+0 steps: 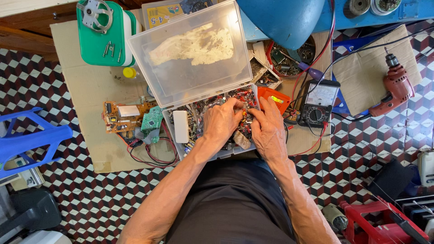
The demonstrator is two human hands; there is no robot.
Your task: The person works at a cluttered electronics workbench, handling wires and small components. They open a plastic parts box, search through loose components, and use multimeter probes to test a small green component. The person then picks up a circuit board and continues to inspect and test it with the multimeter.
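A clear plastic parts box (174, 144) lies open in front of me, its lid (192, 54) tilted up and back. The tray is full of small electronic components (212, 101), many red, with a white block (181, 126) at its left. My left hand (221, 123) and my right hand (267, 129) both reach into the tray, fingertips meeting among the components near its far side. Whether either hand pinches a part is hidden by the fingers.
A brown circuit board (123, 116) with red wires lies left of the box on cardboard. A multimeter (318, 103) and an orange tray (273, 97) sit to the right, a red drill (394, 88) farther right. A green container (101, 34) stands at the back left, a blue stool (31, 138) at left.
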